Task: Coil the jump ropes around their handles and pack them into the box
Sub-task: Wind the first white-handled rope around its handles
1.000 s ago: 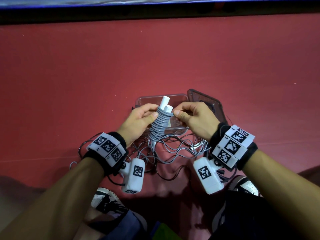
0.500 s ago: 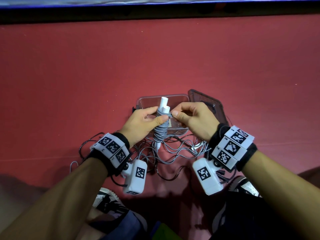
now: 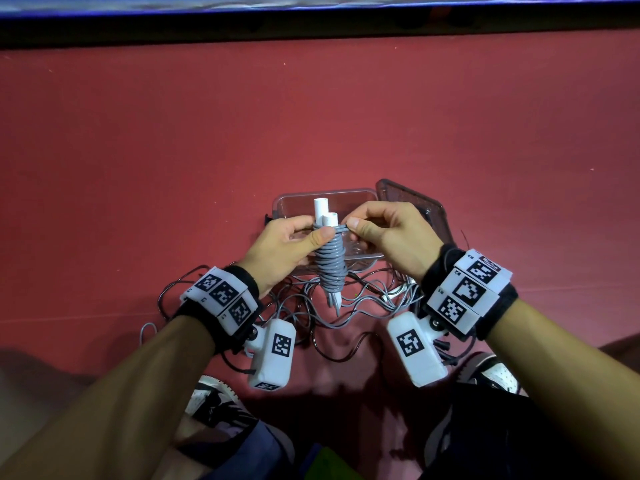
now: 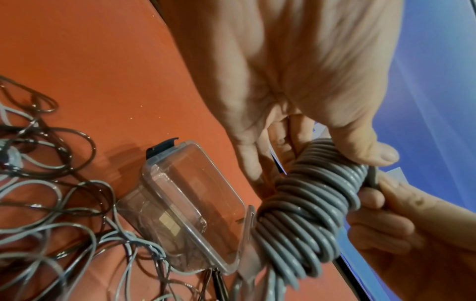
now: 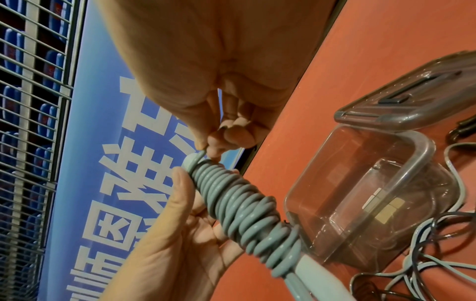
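Observation:
A grey jump rope (image 3: pixel 330 261) is coiled tightly round its two white handles (image 3: pixel 323 211), held upright above the clear plastic box (image 3: pixel 294 202). My left hand (image 3: pixel 291 244) grips the coiled bundle (image 4: pixel 306 205), thumb pressed on the upper turns. My right hand (image 3: pixel 384 233) pinches the rope's top turn (image 5: pixel 199 156) between thumb and forefinger at the upper end of the coil (image 5: pixel 247 203). The box (image 4: pixel 185 205) stands open and holds no rope (image 5: pixel 373 193).
The dark tinted lid (image 3: pixel 415 202) lies beside the box on the right (image 5: pixel 412 101). Loose grey and dark ropes (image 3: pixel 363 299) lie tangled on the red floor (image 3: pixel 311 116) between my wrists (image 4: pixel 51 203). A blue banner and metal fence (image 5: pixel 38 122) stand beyond.
The bundle has swung from leaning to nearly upright. My right hand has drawn the last turn tight at the top, and both hands have shifted slightly nearer.

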### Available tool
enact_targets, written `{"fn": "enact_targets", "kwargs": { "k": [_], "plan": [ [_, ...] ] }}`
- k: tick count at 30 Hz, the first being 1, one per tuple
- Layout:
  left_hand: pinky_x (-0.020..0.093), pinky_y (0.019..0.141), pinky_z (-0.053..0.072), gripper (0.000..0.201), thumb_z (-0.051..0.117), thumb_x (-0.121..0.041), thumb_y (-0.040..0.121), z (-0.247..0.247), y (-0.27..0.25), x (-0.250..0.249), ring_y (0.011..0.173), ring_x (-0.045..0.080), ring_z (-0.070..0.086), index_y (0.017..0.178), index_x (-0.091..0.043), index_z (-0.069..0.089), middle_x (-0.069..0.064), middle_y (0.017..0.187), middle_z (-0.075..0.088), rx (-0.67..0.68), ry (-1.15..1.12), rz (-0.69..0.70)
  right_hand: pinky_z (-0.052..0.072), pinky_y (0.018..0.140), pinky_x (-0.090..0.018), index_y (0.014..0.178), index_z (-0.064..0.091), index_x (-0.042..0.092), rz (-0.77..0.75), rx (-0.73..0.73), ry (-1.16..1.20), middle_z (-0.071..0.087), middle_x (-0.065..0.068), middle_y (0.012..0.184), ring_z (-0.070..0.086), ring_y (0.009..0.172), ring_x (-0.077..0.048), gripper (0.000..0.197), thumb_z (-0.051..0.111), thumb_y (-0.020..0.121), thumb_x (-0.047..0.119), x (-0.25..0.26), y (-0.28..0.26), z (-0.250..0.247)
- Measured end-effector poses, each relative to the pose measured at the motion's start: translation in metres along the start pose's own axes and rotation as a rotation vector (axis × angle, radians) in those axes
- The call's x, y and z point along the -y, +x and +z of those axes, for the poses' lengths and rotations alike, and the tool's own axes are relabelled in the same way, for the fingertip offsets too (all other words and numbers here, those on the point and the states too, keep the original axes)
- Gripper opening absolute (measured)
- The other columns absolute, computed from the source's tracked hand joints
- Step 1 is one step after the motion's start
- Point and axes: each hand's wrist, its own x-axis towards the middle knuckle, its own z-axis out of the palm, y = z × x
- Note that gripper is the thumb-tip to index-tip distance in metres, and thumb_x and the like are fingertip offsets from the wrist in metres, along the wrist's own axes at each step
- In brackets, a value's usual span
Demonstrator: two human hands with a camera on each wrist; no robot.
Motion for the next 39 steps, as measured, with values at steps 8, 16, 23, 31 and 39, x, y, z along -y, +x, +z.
{"fn": "enact_targets", "kwargs": {
  "k": [8,16,23,31,39],
  "plan": [
    [0.028,0.077,0.051,0.018,0.073,-0.037,0.081,0.001,-0.001,0.002,0.083,0.009,0.063,0.097,-0.028,0.076,-0.002,0.086,0.074,-0.066,0.034,0.028,0.045,0.06,-0.029,0.091,0.067,0.004,0.007,-0.015,0.039,0.06,0.0,0.067,0.05,0.061,-0.016,0.007,0.063,0.096,0.007,0.004,-0.001,0.003],
    [0.025,0.079,0.057,0.012,0.069,-0.022,0.094,0.0,0.0,0.004,0.086,0.008,0.07,0.104,-0.025,0.074,-0.001,0.089,0.076,-0.093,0.039,0.005,0.051,0.06,-0.023,0.092,0.065,0.002,0.05,0.006,0.176,0.064,-0.004,0.07,0.057,0.058,-0.01,0.005,0.07,0.089,0.002,0.007,-0.001,-0.001],
    [0.019,0.075,0.055,0.021,0.069,-0.01,0.09,0.002,-0.001,0.004,0.088,0.009,0.073,0.109,-0.017,0.071,0.0,0.092,0.078,-0.025,-0.099,0.01,0.055,0.062,-0.018,0.095,0.065,-0.005,0.071,0.017,0.276,0.067,-0.017,0.074,0.067,0.059,-0.01,0.004,0.064,0.091,-0.005,0.011,-0.003,0.001],
    [0.022,0.087,0.056,0.034,0.077,0.002,0.078,0.005,-0.001,0.007,0.099,0.017,0.074,0.11,-0.008,0.07,0.007,0.104,0.078,0.014,-0.155,0.034,0.061,0.065,-0.025,0.088,0.064,-0.005,0.062,0.017,0.256,0.067,-0.019,0.074,0.067,0.062,-0.02,0.009,0.06,0.095,-0.001,0.011,-0.003,0.005],
    [0.026,0.092,0.054,0.034,0.077,0.001,0.083,0.0,-0.001,0.005,0.105,0.021,0.072,0.116,-0.009,0.071,0.012,0.11,0.076,0.087,-0.041,0.029,0.053,0.052,-0.023,0.08,0.06,-0.002,0.113,0.001,0.18,0.066,-0.014,0.067,0.061,0.05,-0.015,0.019,0.058,0.098,0.003,0.001,-0.002,0.0]
  ]
}}
